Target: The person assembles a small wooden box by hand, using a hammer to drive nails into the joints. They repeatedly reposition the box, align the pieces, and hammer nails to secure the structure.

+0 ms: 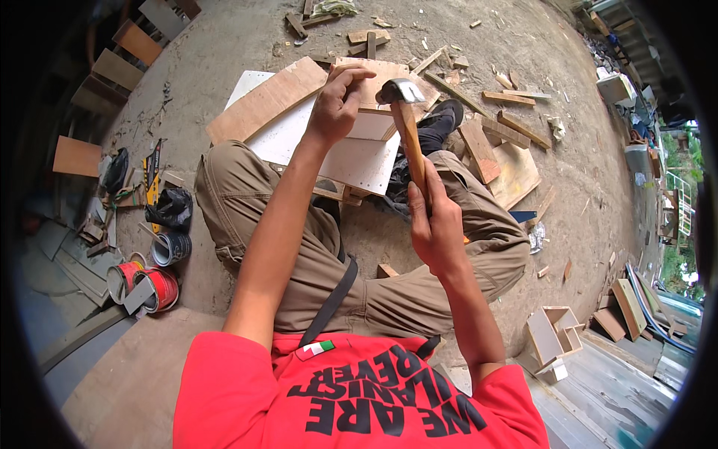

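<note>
Person sits on the concrete floor [247, 37] w/ legs folded, in olive trousers and a red shirt. Right hand [436, 219] is closed tight round the lower end of a wooden-handled claw hammer w/ a steel head [406, 120]; hammer points up and away, head raised just beside the left hand [338, 101]. Left hand is pinched shut, fingertips pressed together at the top edge of a thin brown plywood panel [262, 105]; whatever it pinches is too small to make out. Panel lies tilted on a white perforated board [359, 161], which rests across the knees and on the floor ahead. Offcuts of wood [508, 97] are scattered beyond, near a black shoe [445, 114]. Far left: red and white tins [149, 288], a black tape roll [170, 247], a black bag [170, 206]. Lower right: small open white box of boards [555, 337].
</note>
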The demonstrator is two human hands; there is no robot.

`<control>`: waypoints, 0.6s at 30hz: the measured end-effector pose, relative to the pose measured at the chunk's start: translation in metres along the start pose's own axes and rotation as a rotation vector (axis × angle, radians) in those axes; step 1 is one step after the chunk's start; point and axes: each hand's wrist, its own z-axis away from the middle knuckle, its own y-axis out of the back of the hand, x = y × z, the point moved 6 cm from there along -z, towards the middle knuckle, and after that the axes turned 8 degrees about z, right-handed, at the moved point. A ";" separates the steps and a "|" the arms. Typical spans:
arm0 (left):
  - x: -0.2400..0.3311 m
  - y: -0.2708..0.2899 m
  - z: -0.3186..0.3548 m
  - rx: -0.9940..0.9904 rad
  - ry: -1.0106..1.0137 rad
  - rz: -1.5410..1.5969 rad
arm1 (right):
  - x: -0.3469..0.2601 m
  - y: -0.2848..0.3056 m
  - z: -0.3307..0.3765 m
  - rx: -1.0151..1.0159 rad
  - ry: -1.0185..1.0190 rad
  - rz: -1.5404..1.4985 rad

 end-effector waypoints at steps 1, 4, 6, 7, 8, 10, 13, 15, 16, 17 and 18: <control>0.000 0.000 0.000 0.001 -0.001 0.008 | -0.003 0.003 0.001 0.029 -0.002 -0.009; 0.003 -0.002 -0.001 0.022 -0.014 0.015 | -0.005 0.006 0.005 0.099 0.022 -0.019; 0.002 -0.002 -0.002 0.030 -0.017 0.002 | 0.003 0.002 0.004 0.128 0.086 0.003; 0.000 0.000 -0.002 0.027 -0.013 -0.010 | 0.006 -0.002 0.002 0.064 0.050 0.020; -0.003 0.002 -0.003 0.025 -0.010 -0.022 | 0.008 -0.002 0.002 0.048 0.027 0.016; -0.006 0.008 -0.011 0.048 0.087 0.001 | 0.012 -0.001 0.001 0.016 -0.022 0.008; 0.002 0.021 -0.036 0.093 0.073 -0.229 | 0.014 0.001 0.001 0.035 -0.013 0.018; 0.001 0.027 -0.054 0.162 -0.103 -0.464 | 0.012 0.003 0.000 0.022 -0.026 0.018; -0.012 0.022 -0.058 0.100 0.017 -0.469 | 0.007 0.005 -0.001 0.003 -0.053 0.007; -0.025 0.015 -0.061 0.038 0.138 -0.472 | 0.002 0.007 -0.002 -0.016 -0.078 -0.004; -0.034 0.007 -0.062 -0.034 0.260 -0.470 | -0.002 0.012 -0.001 0.031 -0.055 -0.023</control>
